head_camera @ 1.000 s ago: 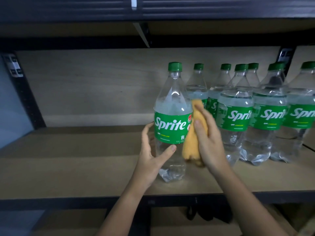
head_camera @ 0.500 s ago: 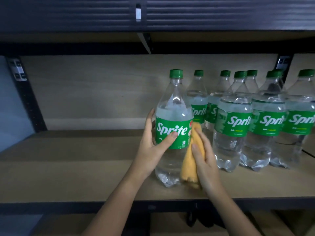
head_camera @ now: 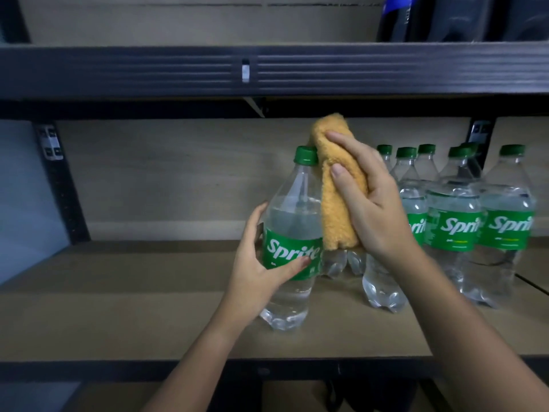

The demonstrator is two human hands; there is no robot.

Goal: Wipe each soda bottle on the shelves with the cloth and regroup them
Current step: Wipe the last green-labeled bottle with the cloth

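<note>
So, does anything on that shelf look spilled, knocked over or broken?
Nothing stands out. The clear green-capped Sprite bottle in the left hand leans slightly only because it is being wiped with the orange cloth; the others stand upright.

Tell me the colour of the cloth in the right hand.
Orange-yellow cloth, gripped by the right hand; the head view shows it.

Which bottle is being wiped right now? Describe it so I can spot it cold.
On the wooden shelf, find the cluster of Sprite bottles at right. The one being wiped stands apart to their left, gripped by the left hand, with the orange cloth in the right hand against its neck.
</note>
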